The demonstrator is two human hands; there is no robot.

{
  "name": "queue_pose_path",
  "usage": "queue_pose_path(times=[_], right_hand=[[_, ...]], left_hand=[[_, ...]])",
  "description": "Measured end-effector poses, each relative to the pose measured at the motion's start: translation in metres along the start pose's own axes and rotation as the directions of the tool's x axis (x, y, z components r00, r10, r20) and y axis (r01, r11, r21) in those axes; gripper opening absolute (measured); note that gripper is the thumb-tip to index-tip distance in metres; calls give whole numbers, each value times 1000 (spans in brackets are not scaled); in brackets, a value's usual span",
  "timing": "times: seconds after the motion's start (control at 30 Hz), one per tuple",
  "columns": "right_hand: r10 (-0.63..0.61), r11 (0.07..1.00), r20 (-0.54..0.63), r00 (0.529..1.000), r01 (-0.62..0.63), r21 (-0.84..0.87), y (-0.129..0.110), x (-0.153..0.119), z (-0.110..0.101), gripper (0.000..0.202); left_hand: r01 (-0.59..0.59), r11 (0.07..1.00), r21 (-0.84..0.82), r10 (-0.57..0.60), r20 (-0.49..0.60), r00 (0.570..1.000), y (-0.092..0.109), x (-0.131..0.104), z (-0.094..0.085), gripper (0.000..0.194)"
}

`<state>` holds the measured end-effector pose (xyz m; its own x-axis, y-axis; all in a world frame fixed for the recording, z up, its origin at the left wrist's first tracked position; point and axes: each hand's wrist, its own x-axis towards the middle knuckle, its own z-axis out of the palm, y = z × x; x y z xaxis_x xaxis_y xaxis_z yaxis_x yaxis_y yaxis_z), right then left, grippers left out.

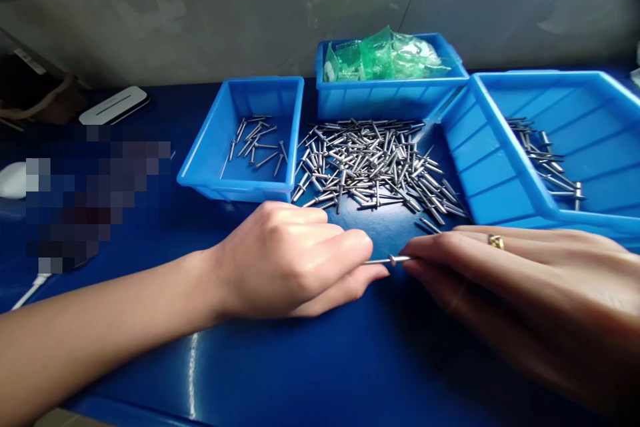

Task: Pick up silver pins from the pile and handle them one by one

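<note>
My left hand is closed in a pinch around the thin stem of a blind rivet. My right hand, with a gold ring on one finger, pinches the other end. The rivet lies level between the two hands, and only its middle with the small flange shows. Just beyond my hands spreads a pile of loose silver rivets, with some screws among them. Several screws lie in the left blue bin. More rivets are inside the right blue bin.
A third blue bin at the back holds green plastic bags. On the left of the blue table are a white flat device, a blurred-out patch and a white cable. A grey wall stands behind.
</note>
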<state>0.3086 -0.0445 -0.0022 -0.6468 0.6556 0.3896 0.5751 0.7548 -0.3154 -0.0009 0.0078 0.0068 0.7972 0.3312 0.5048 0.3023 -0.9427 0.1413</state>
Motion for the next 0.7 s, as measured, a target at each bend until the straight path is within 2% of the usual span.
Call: queue_pose_path(times=[0.3, 0.53, 0.7], right_hand=[[-16, 1000, 22, 1000, 16, 9, -1, 2, 1, 32], [29, 1000, 4, 1000, -28, -11, -1, 4, -1, 21], [7, 999, 52, 999, -9, 33, -1, 1, -1, 34]], left_hand=[[-22, 1000, 4, 22, 23, 999, -1, 0, 0, 48], [-24, 999, 28, 23, 31, 999, -1, 0, 0, 50], [-22, 1000, 18, 22, 12, 1000, -1, 1, 1, 54]])
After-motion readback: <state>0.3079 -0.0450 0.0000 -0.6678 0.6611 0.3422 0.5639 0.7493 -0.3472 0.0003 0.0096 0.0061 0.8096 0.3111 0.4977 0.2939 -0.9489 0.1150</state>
